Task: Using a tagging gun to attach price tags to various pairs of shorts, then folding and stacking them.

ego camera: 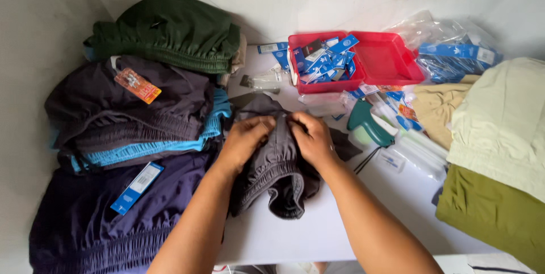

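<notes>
Biggest first: your white table [295,234] is crowded. On your left sits a stack of folded garments [136,115], dark purple and black with a turquoise layer and a green one on top; two of them show hang tags, one orange tag [137,85] and one blue tag [137,187], so those look finished. On your right lies a second pile [499,155] in cream, tan and olive; no tags visible there, so I'd judge those still to do, though tags could be hidden.

Centre: the dark grey shorts [278,166] lie bunched on the table right in front of you, waistband toward you. No tag on them yet as far as I can see.

Your left hand [245,137] and right hand [311,136] are both pinching the fabric near the far edge of the shorts, fingertips almost touching.

Just beside your right hand, the green tagging gun [368,123] lies untouched. Beyond it, the red tray [392,58] holds loose blue tags.
</notes>
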